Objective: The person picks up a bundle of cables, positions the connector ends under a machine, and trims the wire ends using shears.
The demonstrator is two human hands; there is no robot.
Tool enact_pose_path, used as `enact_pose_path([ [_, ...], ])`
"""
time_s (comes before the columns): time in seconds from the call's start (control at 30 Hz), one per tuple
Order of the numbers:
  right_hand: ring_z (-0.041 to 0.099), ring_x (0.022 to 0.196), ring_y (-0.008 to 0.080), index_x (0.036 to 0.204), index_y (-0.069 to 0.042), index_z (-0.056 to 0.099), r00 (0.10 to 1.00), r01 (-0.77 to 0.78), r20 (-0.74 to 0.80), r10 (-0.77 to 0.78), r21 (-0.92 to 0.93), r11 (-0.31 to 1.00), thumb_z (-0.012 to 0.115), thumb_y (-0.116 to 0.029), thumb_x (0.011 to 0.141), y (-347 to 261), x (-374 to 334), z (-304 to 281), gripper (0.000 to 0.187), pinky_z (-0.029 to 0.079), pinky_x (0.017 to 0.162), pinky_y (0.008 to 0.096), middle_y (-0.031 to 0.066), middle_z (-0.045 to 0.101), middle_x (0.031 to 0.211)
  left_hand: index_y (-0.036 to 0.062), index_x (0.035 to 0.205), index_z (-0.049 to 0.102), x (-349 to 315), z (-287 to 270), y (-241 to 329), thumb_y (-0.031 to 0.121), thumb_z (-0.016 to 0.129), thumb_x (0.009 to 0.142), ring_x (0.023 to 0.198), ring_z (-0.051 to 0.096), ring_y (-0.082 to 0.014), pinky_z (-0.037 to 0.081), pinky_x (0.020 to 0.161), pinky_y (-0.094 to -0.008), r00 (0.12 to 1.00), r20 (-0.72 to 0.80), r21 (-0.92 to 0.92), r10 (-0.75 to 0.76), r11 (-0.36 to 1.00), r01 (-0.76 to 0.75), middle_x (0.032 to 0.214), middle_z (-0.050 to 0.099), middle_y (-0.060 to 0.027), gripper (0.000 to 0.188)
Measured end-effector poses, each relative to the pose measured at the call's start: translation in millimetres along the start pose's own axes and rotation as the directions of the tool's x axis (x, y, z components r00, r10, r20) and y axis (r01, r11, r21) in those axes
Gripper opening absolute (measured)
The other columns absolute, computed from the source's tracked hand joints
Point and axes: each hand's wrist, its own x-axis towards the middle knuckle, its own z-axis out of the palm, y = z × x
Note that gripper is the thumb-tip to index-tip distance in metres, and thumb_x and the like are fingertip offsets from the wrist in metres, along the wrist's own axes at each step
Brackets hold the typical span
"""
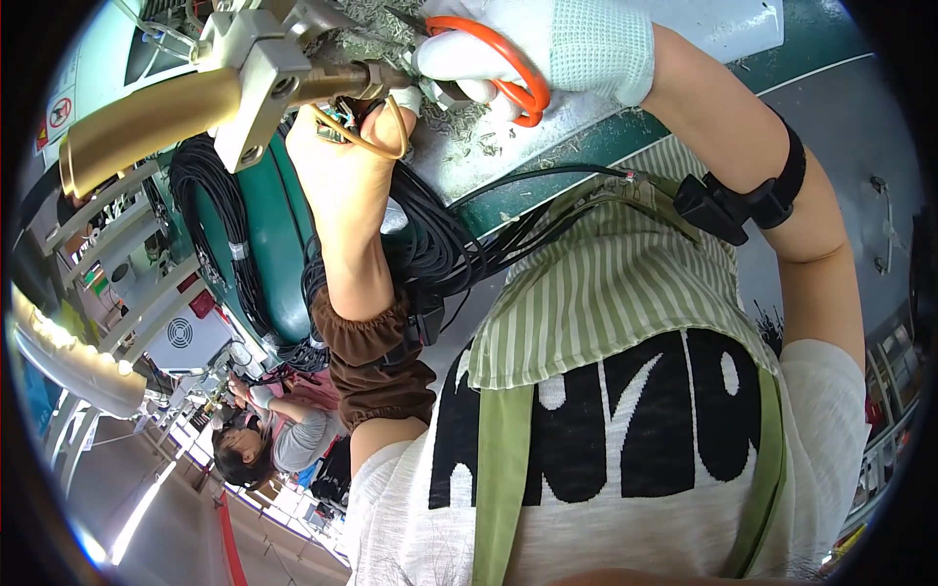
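Observation:
My right hand [508,49], in a pale knitted glove, is closed at the top of the view with its fingers in the orange handles [535,93] of a pair of scissors. A dark pointed blade [405,21] shows past the fingers. My left hand [347,137] is bare on its back and closed beside a brass-coloured machine fitting [342,80]. A tan cord [366,145] loops over it; what its fingers grip is hidden. White wrapping covers a fingertip. Between both hands sits a metal hex nut [451,95].
Grey-white cut scraps [459,132] litter the green-edged bench. A metal machine block with a gold-coloured handle [147,127] juts in at upper left. Coiled black cables [435,239] hang below my left hand, with another black coil [230,244] further left. A co-worker [264,444] sits at lower left.

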Motion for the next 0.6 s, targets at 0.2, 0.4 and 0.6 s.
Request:
enact_pose_path([
  [0.2,0.055,0.042,0.0151,0.066,0.001,0.060,0.997,0.075,-0.019,-0.074,0.023,0.997,0.061,-0.024,0.085,12,6,0,0.031,0.041,0.038,0.0275,0.0076,0.056,0.054,0.0000,0.088,0.058,3,-4,-6,0.010,0.075,0.076,0.068,0.055,-0.0073,0.047,0.063,-0.0211,0.999,0.024,-0.039,-0.049,0.998,0.050,0.079,0.060,-0.0019,0.023],
  [0.4,0.056,0.044,0.0153,0.065,0.000,0.057,0.962,0.219,-0.121,-0.246,-0.200,0.955,0.064,-0.026,0.085,14,-11,-3,0.034,0.043,0.041,0.0286,0.0082,0.055,0.053,0.0008,0.089,0.055,-8,-4,-5,0.014,0.062,0.090,0.061,0.053,-0.0127,0.044,0.057,-0.0238,0.967,0.216,-0.499,-0.137,0.835,0.230,0.071,0.056,-0.0051,0.015],
  [0.6,0.056,0.051,0.0290,0.069,-0.002,0.051,0.810,-0.020,-0.301,-0.503,-0.872,0.489,0.063,-0.026,0.084,4,-87,-5,0.031,0.043,0.049,0.0352,0.0137,0.052,0.055,-0.0016,0.097,0.054,-66,1,13,0.011,0.054,0.094,0.059,0.052,-0.0145,0.041,0.054,-0.0246,0.980,0.018,-0.585,-0.197,0.793,0.170,0.072,0.056,-0.0080,0.013],
])
